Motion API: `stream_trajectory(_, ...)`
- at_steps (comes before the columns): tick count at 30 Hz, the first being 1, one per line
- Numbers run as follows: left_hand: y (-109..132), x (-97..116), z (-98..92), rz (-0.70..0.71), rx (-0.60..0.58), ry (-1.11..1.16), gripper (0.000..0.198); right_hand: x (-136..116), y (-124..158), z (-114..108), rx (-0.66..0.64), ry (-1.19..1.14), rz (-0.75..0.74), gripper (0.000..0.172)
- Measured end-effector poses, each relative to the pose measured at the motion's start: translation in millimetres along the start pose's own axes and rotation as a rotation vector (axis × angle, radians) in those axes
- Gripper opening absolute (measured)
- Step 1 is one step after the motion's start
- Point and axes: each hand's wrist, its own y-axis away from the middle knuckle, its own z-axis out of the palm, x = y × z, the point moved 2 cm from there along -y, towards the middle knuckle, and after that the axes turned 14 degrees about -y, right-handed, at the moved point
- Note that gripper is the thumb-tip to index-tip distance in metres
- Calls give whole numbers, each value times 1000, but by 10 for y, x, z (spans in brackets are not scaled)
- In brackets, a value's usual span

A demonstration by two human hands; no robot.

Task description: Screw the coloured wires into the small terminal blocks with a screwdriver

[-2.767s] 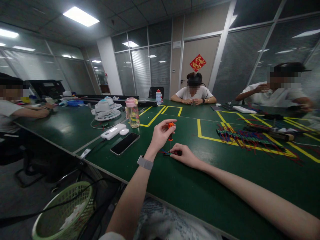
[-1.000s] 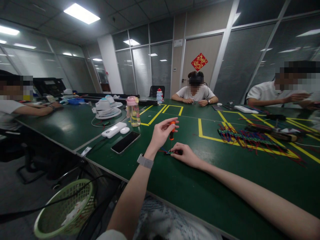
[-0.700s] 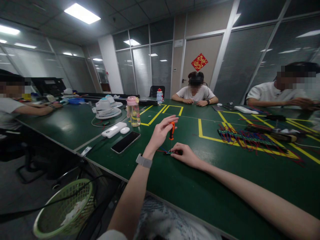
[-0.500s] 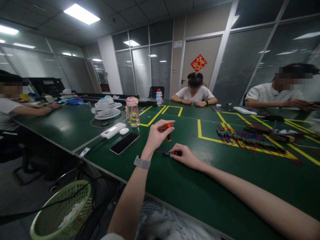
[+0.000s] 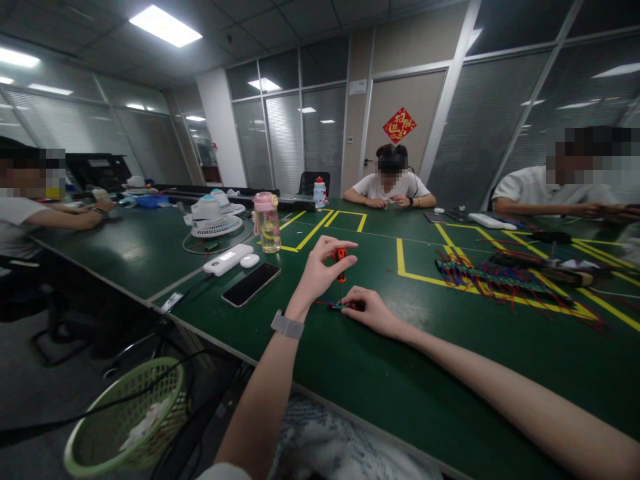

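Observation:
My left hand [image 5: 323, 267], with a grey-strapped watch on the wrist, has its thumb and fingers around the handle of an orange and black screwdriver [image 5: 341, 257]. The screwdriver stands upright, its thin shaft pointing down at a small green part with wires [image 5: 338, 306] on the table. My right hand [image 5: 367, 308] rests on the table, fingertips pinched on that small part. Its exact kind is too small to make out, and the fingers partly hide it. Red and blue wires run from it to the left, beneath my left hand.
The green table [image 5: 400, 387] carries a phone [image 5: 251, 285], a white power bank [image 5: 229, 259], a white case [image 5: 249, 261], a pink-lidded bottle [image 5: 269, 223] and white fans [image 5: 215, 217]. Wired boards [image 5: 495, 277] lie right. Several people sit around. A green basket [image 5: 125, 420] stands below left.
The fingers of my left hand have shifted slightly around the screwdriver handle, which shows more now. My right hand stays on the small part. The view has moved a little.

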Motion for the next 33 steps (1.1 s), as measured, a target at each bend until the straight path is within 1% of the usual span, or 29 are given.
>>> stream_trajectory(2, -10, -1, 15, -5, -29, 69, 26, 8, 0, 1, -2, 1, 2, 14)
stream_trajectory(4, -18, -22, 39, -39, -69, 206, 31, 11, -2, 3, -4, 3, 6, 14)
stream_trajectory(6, -18, -49, 53, -82, -64, 259, 33, 11, -5, 4, -4, 9, 4, 14)
stream_trajectory(8, -10, -62, 43, -95, 6, 166, 31, 9, -7, 4, -4, 13, -2, 14)
stream_trajectory(10, 1, -47, 22, -56, 93, 12, 28, 8, -7, 5, -5, 13, -3, 14)
stream_trajectory(12, 8, -18, 15, -10, 136, -84, 24, 8, -5, 6, -6, 11, -1, 14)
stream_trajectory(14, 8, 6, 32, 4, 114, -45, 25, 11, -4, 7, -3, 6, 1, 15)
stream_trajectory(17, 6, 16, 82, -47, 1, 154, 32, 20, -4, 7, 0, 0, 1, 14)
stream_trajectory(18, 9, 16, 93, -64, -22, 189, 32, 23, -4, 7, -2, 1, 1, 14)
stream_trajectory(20, 17, 17, 95, -69, -7, 155, 31, 27, -3, 7, -4, 5, -1, 14)
stream_trajectory(22, 24, 25, 79, -37, 41, 56, 27, 25, -3, 8, -5, 7, -1, 14)
stream_trajectory(24, 26, 37, 71, -12, 42, 8, 25, 19, -3, 9, -3, 2, 1, 13)
stream_trajectory(25, 25, 43, 74, -8, 22, 28, 25, 14, -3, 10, -2, -2, 2, 13)
stream_trajectory(29, 20, 55, 107, -54, -100, 249, 33, -9, -5, 10, 4, -7, 15, 13)
stream_trajectory(31, 22, 53, 105, -71, -75, 231, 32, -16, -6, 8, 4, -1, 21, 13)
stream_trajectory(33, 24, 53, 89, -51, -11, 123, 27, -15, -6, 6, 0, 5, 19, 13)
